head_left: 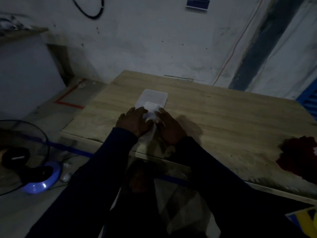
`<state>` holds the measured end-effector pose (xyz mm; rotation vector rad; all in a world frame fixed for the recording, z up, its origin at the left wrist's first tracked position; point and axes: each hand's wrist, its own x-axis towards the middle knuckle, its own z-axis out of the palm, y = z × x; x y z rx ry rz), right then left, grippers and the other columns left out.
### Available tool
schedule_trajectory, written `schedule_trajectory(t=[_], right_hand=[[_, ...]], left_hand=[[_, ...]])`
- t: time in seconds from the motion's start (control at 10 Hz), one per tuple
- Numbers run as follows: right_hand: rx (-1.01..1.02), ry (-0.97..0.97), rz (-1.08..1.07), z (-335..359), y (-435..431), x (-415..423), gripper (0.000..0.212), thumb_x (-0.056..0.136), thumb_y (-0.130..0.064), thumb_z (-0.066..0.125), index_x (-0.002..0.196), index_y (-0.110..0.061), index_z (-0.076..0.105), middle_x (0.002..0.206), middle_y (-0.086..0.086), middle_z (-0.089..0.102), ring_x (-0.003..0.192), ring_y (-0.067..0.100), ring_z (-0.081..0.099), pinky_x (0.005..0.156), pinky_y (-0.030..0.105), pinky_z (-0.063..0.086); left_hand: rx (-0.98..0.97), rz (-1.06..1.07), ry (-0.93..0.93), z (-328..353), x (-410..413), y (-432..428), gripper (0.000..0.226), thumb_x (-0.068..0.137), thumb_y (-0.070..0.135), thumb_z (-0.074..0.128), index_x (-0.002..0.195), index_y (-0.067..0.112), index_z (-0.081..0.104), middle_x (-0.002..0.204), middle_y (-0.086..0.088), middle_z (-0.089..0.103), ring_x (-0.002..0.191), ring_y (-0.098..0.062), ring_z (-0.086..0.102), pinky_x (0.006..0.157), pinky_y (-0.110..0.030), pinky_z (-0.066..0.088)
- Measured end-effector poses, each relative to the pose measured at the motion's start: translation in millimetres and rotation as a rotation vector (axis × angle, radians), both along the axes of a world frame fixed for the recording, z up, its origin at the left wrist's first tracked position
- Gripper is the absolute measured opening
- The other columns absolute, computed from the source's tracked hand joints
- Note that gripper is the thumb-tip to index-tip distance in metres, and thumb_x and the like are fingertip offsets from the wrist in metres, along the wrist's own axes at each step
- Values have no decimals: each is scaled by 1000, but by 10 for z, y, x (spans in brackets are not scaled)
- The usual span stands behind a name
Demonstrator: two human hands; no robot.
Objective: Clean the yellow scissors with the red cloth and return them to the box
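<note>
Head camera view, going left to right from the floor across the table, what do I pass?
Fan on the floor → left hand → right hand → red cloth at the table's right end.

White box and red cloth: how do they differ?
The white box is pale, flat and rectangular; the red cloth is dark and crumpled. The left hand and right hand touch the box; nothing touches the cloth, off at the right. Both lie on the table.
</note>
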<state>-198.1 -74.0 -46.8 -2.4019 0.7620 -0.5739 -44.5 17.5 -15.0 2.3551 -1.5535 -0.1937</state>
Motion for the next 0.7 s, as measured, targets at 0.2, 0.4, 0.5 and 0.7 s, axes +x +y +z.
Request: schedule_trajectory(t=[0.2,0.4,0.5,0.7], right_hand=[[-8,-3,99,35,133,948,44,102,-23,44,145,-14,43,160,5,25,144,20,32,116,29,28],[-78,-134,114,-35,316,1415,47,92,-22,48,133,0,55,147,22,43,134,33,47,108,38,40],[-65,-139,77,-45,348,1437,47,91,-23,48,129,3,58,143,25,47,129,37,52,105,43,44],[57,-131,40,123,221,1027,54,99,-26,53,148,-9,37,156,9,32,144,21,30,116,22,19]], left_hand=[[-6,120,75,76,716,422,87,69,71,38,145,28,38,157,8,30,146,-20,25,111,-45,34],[-21,134,71,148,1127,588,73,77,59,49,142,27,43,153,2,37,140,-21,35,108,-41,37],[-8,129,35,209,1142,583,65,79,52,54,138,26,46,144,-5,47,129,-26,47,102,-40,42],[-2,152,-119,357,928,295,52,84,40,57,130,15,55,136,-10,53,127,-29,47,108,-42,35]])
